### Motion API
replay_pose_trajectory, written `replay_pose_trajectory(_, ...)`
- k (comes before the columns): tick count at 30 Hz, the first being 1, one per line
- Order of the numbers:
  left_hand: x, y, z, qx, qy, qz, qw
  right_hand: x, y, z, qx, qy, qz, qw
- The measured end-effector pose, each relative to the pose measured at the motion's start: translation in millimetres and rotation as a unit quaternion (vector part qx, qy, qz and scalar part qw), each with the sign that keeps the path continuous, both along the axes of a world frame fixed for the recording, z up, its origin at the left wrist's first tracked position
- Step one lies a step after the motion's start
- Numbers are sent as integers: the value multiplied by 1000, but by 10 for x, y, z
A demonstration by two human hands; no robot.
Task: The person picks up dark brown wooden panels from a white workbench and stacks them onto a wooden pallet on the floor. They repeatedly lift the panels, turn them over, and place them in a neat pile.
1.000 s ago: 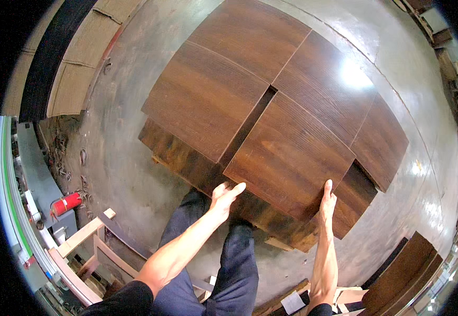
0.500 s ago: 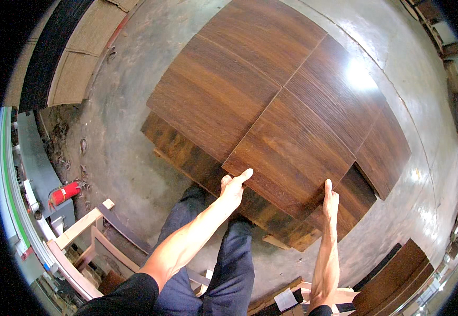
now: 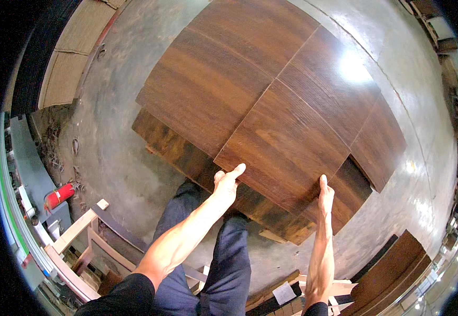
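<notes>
A dark brown wood-grain board (image 3: pixel 287 131) lies near me, on top of a low stack. My left hand (image 3: pixel 228 181) is closed on its near edge by the left corner, thumb on top and fingers hidden underneath. My right hand (image 3: pixel 325 194) grips the board by its right near corner, thumb up along the edge; its fingers are mostly hidden. Beyond and to the left, a larger brown board (image 3: pixel 208 84) meets it along a thin seam. Further matching boards (image 3: pixel 326 84) adjoin at the right. Below them, a lower wood-grain panel (image 3: pixel 171 145) sticks out toward my legs.
The stack stands on a grey concrete floor (image 3: pixel 113 105). At lower left are a pale wooden frame (image 3: pixel 76 234) and a red fire extinguisher (image 3: pixel 59 195). Brown sheets (image 3: pixel 392 274) lean at lower right. Stacked cardboard (image 3: pixel 63 73) is at upper left.
The whole view has shifted slightly, so boards and hands appear a little further left and up. Both hands keep their hold on the board's near edge.
</notes>
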State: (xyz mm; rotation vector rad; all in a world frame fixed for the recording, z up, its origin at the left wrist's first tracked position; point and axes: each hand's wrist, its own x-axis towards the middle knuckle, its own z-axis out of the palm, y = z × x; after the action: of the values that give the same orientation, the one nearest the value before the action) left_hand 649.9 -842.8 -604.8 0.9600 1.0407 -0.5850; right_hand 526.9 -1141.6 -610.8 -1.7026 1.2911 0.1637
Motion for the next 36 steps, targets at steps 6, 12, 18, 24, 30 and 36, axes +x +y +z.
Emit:
replay_pose_trajectory(6, -40, -79, 36, 38, -37, -19, 998, 86, 113, 94, -18, -19, 0, 1000)
replay_pose_trajectory(12, -96, 281, -64, 62, -57, -131, 988, 80, 377, 322, 97, -52, -46, 993)
replay_pose_trajectory(18, -1287, 1342, 1034, 69, -173, -189, 964, -1246, 335, 342, 130, -29, 100, 986)
replay_pose_trajectory(24, -2820, 2915, 1836, 55, -75, -48, 995, -2183, 1645, 929, 128, 90, 396, 905)
replay_pose_trajectory(30, -3971, 3910, 1487, 93, 10, 83, 992, -1522, 3279, 1035, 117, 84, 653, 744)
replay_pose_trajectory(36, -4639, 3880, 1049, 20, 62, 56, 996, -278, 3932, -21, 160, 222, 732, 623)
